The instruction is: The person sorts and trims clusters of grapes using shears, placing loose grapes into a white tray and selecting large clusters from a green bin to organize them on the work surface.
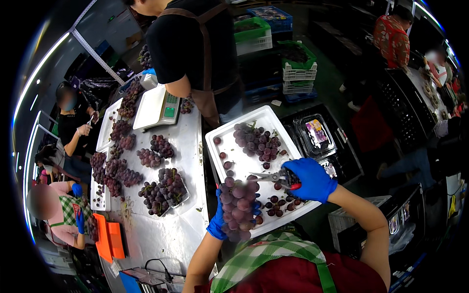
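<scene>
My left hand [218, 216], in a blue glove, holds up a bunch of purple-red grapes [238, 205] over the near edge of a white plastic tray [269, 113]. In my right hand [311, 179], also blue-gloved, is a pair of small pruning snips [273, 177]; the blades point left and reach the top of the held bunch. Whether the blade tips touch a grape or stem is not clear. Another grape bunch [258, 141] lies in the tray, with loose grapes [280, 205] and bits of stem around it.
Left of the tray, a metal table [183, 234] bears several grape bunches [121, 168], a digital scale [155, 108] and an orange container [110, 236]. Clear clamshell boxes [315, 135] sit in a black crate right of the tray. A co-worker in an apron stands close ahead; others work at left and far right.
</scene>
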`<action>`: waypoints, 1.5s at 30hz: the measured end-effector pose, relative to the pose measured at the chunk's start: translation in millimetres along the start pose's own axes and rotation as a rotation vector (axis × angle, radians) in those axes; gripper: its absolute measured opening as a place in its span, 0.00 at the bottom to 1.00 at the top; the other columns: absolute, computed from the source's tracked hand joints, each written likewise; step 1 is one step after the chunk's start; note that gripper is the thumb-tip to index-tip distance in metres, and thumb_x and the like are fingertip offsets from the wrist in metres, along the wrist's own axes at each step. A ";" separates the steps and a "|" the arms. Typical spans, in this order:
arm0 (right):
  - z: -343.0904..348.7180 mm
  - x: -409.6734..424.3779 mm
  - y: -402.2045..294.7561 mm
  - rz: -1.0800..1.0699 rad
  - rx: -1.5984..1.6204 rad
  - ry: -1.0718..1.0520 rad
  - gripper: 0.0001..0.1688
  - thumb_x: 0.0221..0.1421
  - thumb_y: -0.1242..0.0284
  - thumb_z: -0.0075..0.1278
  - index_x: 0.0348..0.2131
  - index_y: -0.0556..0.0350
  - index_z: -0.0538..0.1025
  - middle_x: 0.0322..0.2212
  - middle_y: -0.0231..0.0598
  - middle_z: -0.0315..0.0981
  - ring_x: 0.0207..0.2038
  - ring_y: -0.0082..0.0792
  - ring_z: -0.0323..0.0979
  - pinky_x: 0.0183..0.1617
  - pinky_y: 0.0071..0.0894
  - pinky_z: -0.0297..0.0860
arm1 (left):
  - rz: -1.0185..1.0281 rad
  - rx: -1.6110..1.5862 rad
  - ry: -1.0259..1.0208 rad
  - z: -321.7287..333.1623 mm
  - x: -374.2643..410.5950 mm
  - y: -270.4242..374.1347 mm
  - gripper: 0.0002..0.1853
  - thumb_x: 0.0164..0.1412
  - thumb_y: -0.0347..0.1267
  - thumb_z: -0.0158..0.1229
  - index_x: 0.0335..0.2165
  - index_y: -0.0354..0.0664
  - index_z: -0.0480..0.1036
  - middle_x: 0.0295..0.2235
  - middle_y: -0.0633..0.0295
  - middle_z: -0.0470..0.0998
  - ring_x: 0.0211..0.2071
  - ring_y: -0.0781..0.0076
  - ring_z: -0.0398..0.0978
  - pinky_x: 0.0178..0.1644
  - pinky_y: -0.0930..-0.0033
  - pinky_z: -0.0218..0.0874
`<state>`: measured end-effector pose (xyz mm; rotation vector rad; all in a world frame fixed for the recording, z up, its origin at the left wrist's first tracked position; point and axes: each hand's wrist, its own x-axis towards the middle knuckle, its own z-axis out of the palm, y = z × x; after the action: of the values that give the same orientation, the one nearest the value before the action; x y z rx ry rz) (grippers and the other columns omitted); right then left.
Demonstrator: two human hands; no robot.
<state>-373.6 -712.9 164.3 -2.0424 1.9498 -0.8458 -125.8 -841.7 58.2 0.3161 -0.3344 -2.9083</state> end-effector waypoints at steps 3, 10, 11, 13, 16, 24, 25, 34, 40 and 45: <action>-4.7 -8.8 2.2 0.042 -0.175 -0.139 0.29 0.32 0.69 0.56 0.40 0.50 0.69 0.24 0.40 0.70 0.25 0.42 0.69 0.29 0.37 0.65 | 0.047 0.087 -0.009 -17.2 -2.1 0.3 0.28 0.61 0.49 0.32 0.54 0.46 0.51 0.53 0.61 0.55 0.52 0.73 0.56 0.56 0.75 0.48; 3.5 -6.8 7.3 -0.104 -0.316 -0.197 0.22 0.37 0.70 0.53 0.37 0.50 0.69 0.22 0.35 0.67 0.25 0.35 0.69 0.27 0.33 0.63 | -0.126 0.185 0.100 42.4 1.4 4.1 0.34 0.58 0.57 0.30 0.52 0.46 0.55 0.47 0.58 0.64 0.45 0.68 0.65 0.51 0.67 0.57; 1.7 -5.0 6.1 -0.118 -0.316 -0.189 0.22 0.37 0.70 0.53 0.37 0.50 0.69 0.22 0.35 0.67 0.25 0.35 0.69 0.28 0.33 0.63 | -0.137 0.254 0.205 52.2 -1.5 3.1 0.34 0.57 0.59 0.30 0.52 0.46 0.56 0.46 0.58 0.65 0.44 0.68 0.66 0.50 0.66 0.58; -2.5 -0.2 3.8 -0.146 -0.315 -0.173 0.21 0.37 0.71 0.52 0.37 0.50 0.69 0.23 0.34 0.67 0.26 0.35 0.69 0.29 0.33 0.63 | -0.223 -0.037 -0.026 18.6 -0.8 1.5 0.35 0.57 0.59 0.30 0.52 0.46 0.55 0.46 0.58 0.65 0.44 0.68 0.66 0.48 0.65 0.59; -5.3 3.2 2.9 -0.181 -0.366 -0.179 0.20 0.37 0.71 0.51 0.37 0.50 0.69 0.23 0.33 0.67 0.26 0.34 0.69 0.29 0.32 0.63 | -0.243 -0.051 -0.043 25.3 6.0 -0.6 0.34 0.56 0.60 0.32 0.51 0.48 0.56 0.45 0.59 0.65 0.42 0.71 0.66 0.45 0.68 0.61; -4.5 6.0 6.8 -0.220 -0.399 -0.171 0.19 0.39 0.72 0.48 0.37 0.48 0.69 0.23 0.32 0.67 0.25 0.31 0.69 0.27 0.30 0.64 | -0.258 0.094 0.140 51.2 6.6 -0.7 0.31 0.55 0.60 0.36 0.47 0.52 0.59 0.42 0.63 0.66 0.37 0.80 0.67 0.39 0.76 0.62; -3.3 5.4 8.6 -0.217 -0.399 -0.177 0.19 0.39 0.72 0.48 0.37 0.48 0.69 0.23 0.31 0.67 0.25 0.31 0.69 0.27 0.30 0.64 | -0.250 0.121 0.150 56.6 5.3 -1.1 0.31 0.55 0.60 0.37 0.47 0.52 0.60 0.42 0.64 0.66 0.37 0.80 0.67 0.39 0.77 0.62; 9.4 -1.0 15.0 -0.207 -0.446 -0.168 0.32 0.30 0.69 0.55 0.42 0.46 0.69 0.24 0.30 0.65 0.26 0.32 0.65 0.32 0.31 0.60 | -0.228 -0.239 -0.224 43.9 12.5 -8.1 0.22 0.59 0.53 0.39 0.46 0.54 0.59 0.39 0.68 0.65 0.36 0.81 0.65 0.40 0.82 0.58; 10.6 0.4 18.7 -0.245 -0.487 -0.155 0.31 0.30 0.70 0.55 0.41 0.46 0.68 0.24 0.30 0.65 0.26 0.32 0.65 0.32 0.30 0.60 | -0.200 0.116 0.244 63.2 8.8 -6.0 0.17 0.58 0.52 0.41 0.36 0.54 0.61 0.29 0.68 0.66 0.23 0.81 0.63 0.24 0.81 0.56; 8.0 3.3 15.1 -0.246 -0.379 -0.115 0.20 0.39 0.74 0.49 0.37 0.48 0.69 0.20 0.32 0.65 0.23 0.33 0.67 0.26 0.30 0.63 | -0.289 -0.176 -0.130 38.5 9.5 -3.5 0.17 0.60 0.48 0.40 0.44 0.55 0.59 0.38 0.70 0.64 0.36 0.83 0.64 0.38 0.83 0.57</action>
<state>-382.4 -719.8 151.0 -2.5207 1.9394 -0.4066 -144.5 -832.7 92.2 0.1589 -0.0520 -3.2220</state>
